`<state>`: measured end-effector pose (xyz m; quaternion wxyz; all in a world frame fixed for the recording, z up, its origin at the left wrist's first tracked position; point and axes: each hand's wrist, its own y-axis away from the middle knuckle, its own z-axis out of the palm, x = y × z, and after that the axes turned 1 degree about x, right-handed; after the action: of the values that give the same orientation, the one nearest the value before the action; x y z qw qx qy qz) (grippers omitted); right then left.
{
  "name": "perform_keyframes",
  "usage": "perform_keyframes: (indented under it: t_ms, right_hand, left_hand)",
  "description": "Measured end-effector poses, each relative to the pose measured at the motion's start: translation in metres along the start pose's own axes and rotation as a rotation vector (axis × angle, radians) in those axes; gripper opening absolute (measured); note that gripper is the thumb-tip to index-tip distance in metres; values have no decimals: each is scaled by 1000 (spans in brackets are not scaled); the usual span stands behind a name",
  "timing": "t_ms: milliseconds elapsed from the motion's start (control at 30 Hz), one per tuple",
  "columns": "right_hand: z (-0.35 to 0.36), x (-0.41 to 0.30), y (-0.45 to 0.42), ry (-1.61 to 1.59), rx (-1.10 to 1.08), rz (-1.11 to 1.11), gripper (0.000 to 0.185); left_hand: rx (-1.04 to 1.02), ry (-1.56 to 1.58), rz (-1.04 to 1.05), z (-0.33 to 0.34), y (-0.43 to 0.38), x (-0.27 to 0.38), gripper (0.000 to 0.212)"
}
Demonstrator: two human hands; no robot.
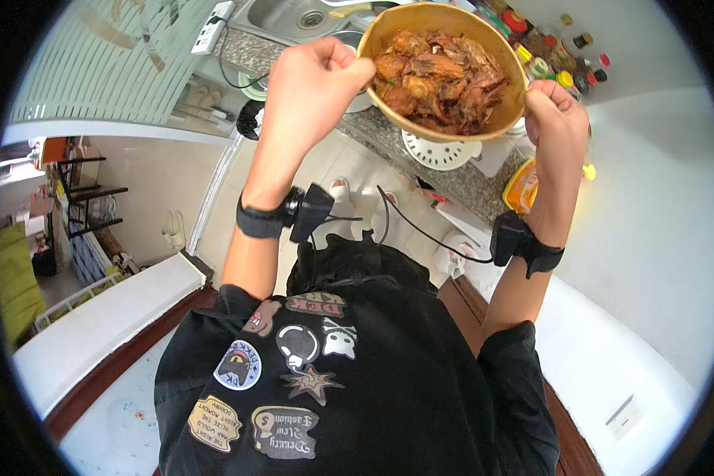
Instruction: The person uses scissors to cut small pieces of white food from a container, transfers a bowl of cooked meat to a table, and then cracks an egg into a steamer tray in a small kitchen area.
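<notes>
A round yellow-brown bowl (387, 113) is held up above the counter, tilted towards me. Browned pieces of cooked meat (446, 77) fill much of its inside. My left hand (315, 77) pinches the rim on the left between thumb and fingers. On the opposite side, my right hand (553, 110) grips the rim in the same way. Each wrist carries a black strap with a small device. Below the bowl, partly covered by it, a white perforated colander (437, 153) rests on the speckled counter.
A steel sink (273, 21) lies at the upper left, with a white power strip (212, 28) beside it. Capped seasoning bottles and jars (562, 50) crowd the wall side. A yellow-orange bottle (519, 185) stands near my right forearm. A black cable (434, 232) hangs between the wrist devices.
</notes>
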<state>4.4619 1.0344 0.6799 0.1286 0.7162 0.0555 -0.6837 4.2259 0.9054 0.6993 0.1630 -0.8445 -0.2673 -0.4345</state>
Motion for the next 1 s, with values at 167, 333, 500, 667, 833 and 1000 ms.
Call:
perform_keyframes:
  t_ms: [167, 333, 500, 667, 833, 1000]
  right_hand:
    - [36, -15, 5, 5, -187, -24, 4]
    - [84, -16, 1, 47, -415, -5, 5]
    - [139, -10, -14, 111, -598, 58, 4]
    - [205, 4, -30, 85, -820, 61, 1]
    - [299, 6, -54, 29, -1031, 79, 13]
    - [378, -18, -75, -15, -1259, 15, 16]
  left_hand:
    - [120, 89, -111, -34, 34, -14, 18]
    - [270, 164, -271, -61, 65, -37, 12]
    - [437, 151, -449, -78, 81, -45, 12]
    - [521, 31, -531, -109, 87, -63, 15]
    - [612, -83, -482, -163, 67, -84, 20]
    - [715, -97, -505, -222, 42, -107, 26]
